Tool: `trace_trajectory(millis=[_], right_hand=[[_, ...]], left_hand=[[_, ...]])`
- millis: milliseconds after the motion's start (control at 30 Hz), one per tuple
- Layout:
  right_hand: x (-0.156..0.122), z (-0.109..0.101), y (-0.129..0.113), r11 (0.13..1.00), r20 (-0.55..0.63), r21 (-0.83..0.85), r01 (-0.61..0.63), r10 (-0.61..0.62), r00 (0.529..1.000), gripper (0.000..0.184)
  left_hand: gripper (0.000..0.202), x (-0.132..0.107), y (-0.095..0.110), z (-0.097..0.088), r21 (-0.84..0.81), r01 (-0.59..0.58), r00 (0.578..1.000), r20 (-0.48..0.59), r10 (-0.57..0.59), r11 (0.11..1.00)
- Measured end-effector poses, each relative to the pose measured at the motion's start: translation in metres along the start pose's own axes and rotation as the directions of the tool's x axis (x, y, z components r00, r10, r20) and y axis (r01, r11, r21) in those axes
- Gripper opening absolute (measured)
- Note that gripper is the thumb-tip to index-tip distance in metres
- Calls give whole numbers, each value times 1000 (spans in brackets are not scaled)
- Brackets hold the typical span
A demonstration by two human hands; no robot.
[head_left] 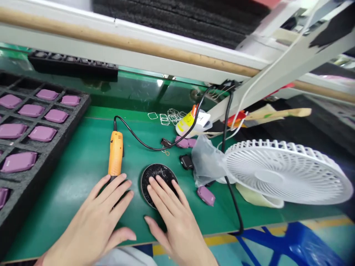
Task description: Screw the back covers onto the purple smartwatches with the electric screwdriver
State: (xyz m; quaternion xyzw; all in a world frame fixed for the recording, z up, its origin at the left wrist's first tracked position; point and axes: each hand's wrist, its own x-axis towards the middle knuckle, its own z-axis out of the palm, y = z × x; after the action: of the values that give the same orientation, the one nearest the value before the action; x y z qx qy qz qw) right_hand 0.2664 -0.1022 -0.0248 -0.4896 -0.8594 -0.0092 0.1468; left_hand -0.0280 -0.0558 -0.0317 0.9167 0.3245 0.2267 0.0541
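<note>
My left hand (95, 216) lies with its fingers spread over the lower end of an orange electric screwdriver (115, 153), which rests on the green work mat (83, 173) and has its tip hidden. My right hand (173, 218) rests its fingertips on a round black dish (159, 176) with dark granular contents. To the right of that hand lies a loose purple casing (206, 195). A small black device (186, 162) sits above the dish, and the screwdriver's black cable (144, 142) curves away toward the back.
A black foam tray (52, 127) holds several purple casings at the left. Farther back lie thin wire loops (169, 116), a plastic bag (206, 160) and a white desk fan (285, 171). A black power strip (72, 64) runs under a shelf. A blue stool (291, 244) stands below the bench edge.
</note>
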Motion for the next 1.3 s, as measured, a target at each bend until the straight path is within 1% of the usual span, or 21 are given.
trace_trajectory(millis=[67,133,200,300,333,400,500,600,667,800,833,900,967,1033,1133,1200,1300], right_hand=[[-12,-5,5,1000,-19,-29,-11,11,1000,71],[-16,-7,9,997,-26,-62,-50,49,998,73],[-9,-4,9,992,-17,-78,-100,99,995,76],[11,5,4,989,-11,-57,-138,138,990,85],[15,7,2,991,-14,-43,-128,128,992,84],[16,10,0,996,-34,-18,-89,88,996,74],[1,8,-1,997,-108,-21,-68,66,992,58],[-14,6,1,991,-166,-52,-121,111,980,57],[-13,6,2,989,-152,-58,-137,127,980,60],[5,8,-2,990,-83,-38,-135,132,988,75],[9,8,-4,991,-72,-33,-126,123,990,75],[9,7,-7,996,-64,-26,-90,88,994,70],[2,5,-7,998,-65,-27,-51,49,997,63],[-8,2,-4,999,-67,-35,-26,23,998,60],[-13,-1,3,997,-62,-62,-40,37,997,64],[-8,1,7,994,-57,-80,-69,65,996,70],[5,4,6,993,-51,-86,-84,79,996,75]], left_hand=[[54,2,-1,1,13,-20,999,-29,21,1000],[55,4,-3,1,26,-55,997,-48,56,998],[57,2,-7,0,20,-86,996,-32,87,996],[68,-2,-13,-3,-2,-92,995,39,92,996],[73,-3,-14,-5,-5,-93,994,60,93,996],[78,-4,-15,-8,-2,-106,991,81,106,994],[70,-3,-16,-8,16,-138,986,92,136,990],[63,-1,-18,-7,39,-151,984,100,146,988],[63,-1,-19,-8,44,-151,983,111,145,988],[71,-1,-19,-11,49,-150,980,141,142,987],[73,-1,-19,-11,51,-151,980,142,143,987],[75,-1,-19,-11,50,-149,981,136,141,988],[75,-1,-18,-10,41,-143,983,124,137,989],[76,-1,-17,-9,35,-135,985,115,131,990],[75,0,-16,-9,36,-130,987,102,126,991],[71,0,-16,-10,39,-139,985,104,135,989],[72,0,-16,-12,37,-148,983,114,143,988]])
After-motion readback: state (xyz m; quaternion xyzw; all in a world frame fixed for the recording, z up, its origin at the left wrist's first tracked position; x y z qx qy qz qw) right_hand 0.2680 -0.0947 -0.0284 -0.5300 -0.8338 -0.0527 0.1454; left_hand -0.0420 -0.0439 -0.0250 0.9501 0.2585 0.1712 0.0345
